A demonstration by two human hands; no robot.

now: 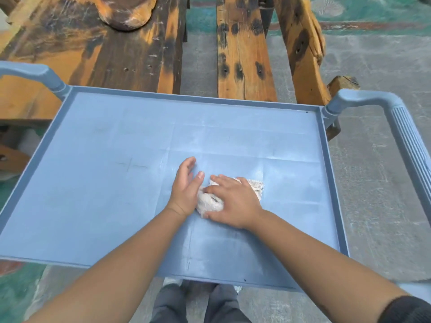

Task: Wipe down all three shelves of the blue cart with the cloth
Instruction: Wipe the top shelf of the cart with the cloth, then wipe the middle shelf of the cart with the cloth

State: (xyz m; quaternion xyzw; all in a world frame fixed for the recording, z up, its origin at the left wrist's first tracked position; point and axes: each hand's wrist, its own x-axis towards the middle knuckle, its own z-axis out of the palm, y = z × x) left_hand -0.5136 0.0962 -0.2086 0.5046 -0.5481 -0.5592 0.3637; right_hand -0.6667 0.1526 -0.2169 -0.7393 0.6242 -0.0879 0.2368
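Top shelf of the blue cart under wipe; the two lower shelves are out of view from this angle and their condition cannot be told. The right hand lies flat, palm down, fingers spread, pressing the white cloth against the shelf; the cloth is bunched under the palm and thumb, with a frayed corner showing just beyond the fingertips. The left hand rests open just to the left of the cloth, its inner edge touching the bunched part, gripping nothing. Pale streaky residue shows on the shelf ahead and to the right of the right hand; the surface to the left of the left hand looks more even. Risks, as judged: the cloth is wadded, so little of it meets the shelf and strokes may leave unwiped bands; a flat press without a grip may let the cloth slip out on a fast stroke; the raised rim to the right may trap dust in corners; leaning on the cart may roll it toward the wooden bench beyond.
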